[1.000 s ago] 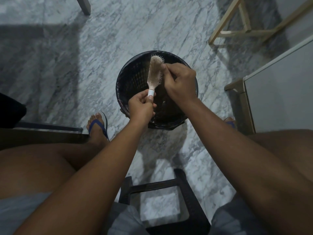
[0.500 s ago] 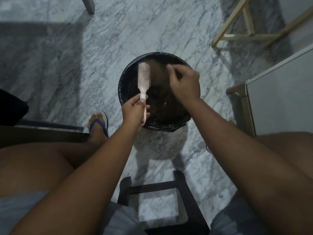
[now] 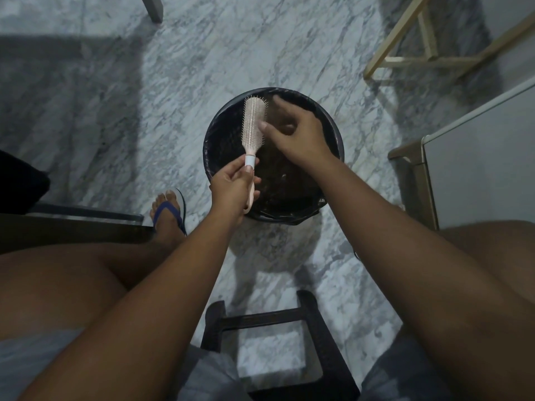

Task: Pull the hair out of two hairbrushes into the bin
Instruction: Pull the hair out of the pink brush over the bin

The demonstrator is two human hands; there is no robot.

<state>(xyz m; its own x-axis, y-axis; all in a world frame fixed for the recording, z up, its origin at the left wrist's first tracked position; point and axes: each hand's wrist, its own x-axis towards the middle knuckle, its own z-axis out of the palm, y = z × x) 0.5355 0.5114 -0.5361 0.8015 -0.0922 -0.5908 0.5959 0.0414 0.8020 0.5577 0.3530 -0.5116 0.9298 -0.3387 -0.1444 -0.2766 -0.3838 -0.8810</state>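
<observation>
A pale pink hairbrush [image 3: 254, 123] with a white collar on its handle is held over the left half of a round black bin [image 3: 324, 107] lined with a dark bag. My left hand [image 3: 231, 186] grips the handle, and the bristles face up towards me. My right hand [image 3: 298, 134] hovers over the bin just right of the brush head. Its thumb touches the head's right edge and its blurred fingers are spread near the tip. I see nothing held in it. Only one brush is in view.
The bin stands on a marble floor between my knees. A dark stool frame [image 3: 318, 328] is below me, my foot in a blue flip-flop [image 3: 168, 215] is left of the bin, a white panel [image 3: 477, 169] stands at the right, and a wooden frame [image 3: 405, 57] is at the back right.
My left hand turned the brush from edge-on to bristles up. My right hand pulled away to the right over the bin, then came back to the brush head.
</observation>
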